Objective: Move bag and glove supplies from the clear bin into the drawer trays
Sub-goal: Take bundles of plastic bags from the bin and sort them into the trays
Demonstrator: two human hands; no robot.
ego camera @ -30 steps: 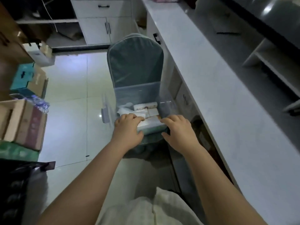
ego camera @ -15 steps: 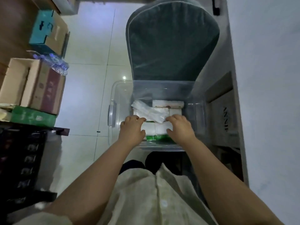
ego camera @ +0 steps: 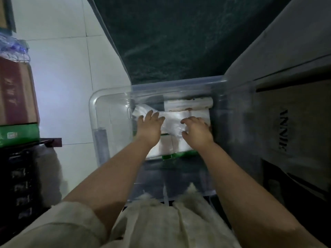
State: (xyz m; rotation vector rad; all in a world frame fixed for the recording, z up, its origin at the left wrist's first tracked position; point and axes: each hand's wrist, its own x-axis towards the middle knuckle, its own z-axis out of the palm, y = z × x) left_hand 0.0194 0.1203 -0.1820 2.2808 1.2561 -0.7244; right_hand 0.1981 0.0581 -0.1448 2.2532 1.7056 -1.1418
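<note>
Inside the clear bin (ego camera: pixel 100 97), left hand (ego camera: pixel 149 127) lies flat, right hand (ego camera: pixel 196 132) curls, both on the white packet (ego camera: pixel 170 120); pinch both ends, lift level.

Left hand (ego camera: pixel 149 127), right hand (ego camera: pixel 197 132) on white bags (ego camera: pixel 172 120), clear bin (ego camera: pixel 111 111)

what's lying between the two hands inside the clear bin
In the head view, a crumpled white plastic packet spans the gap between the left hand and right hand, atop other packs in the clear bin.

Dark green chair (ego camera: pixel 179 42) w/ clear bin (ego camera: pixel 111 111) on seat
</note>
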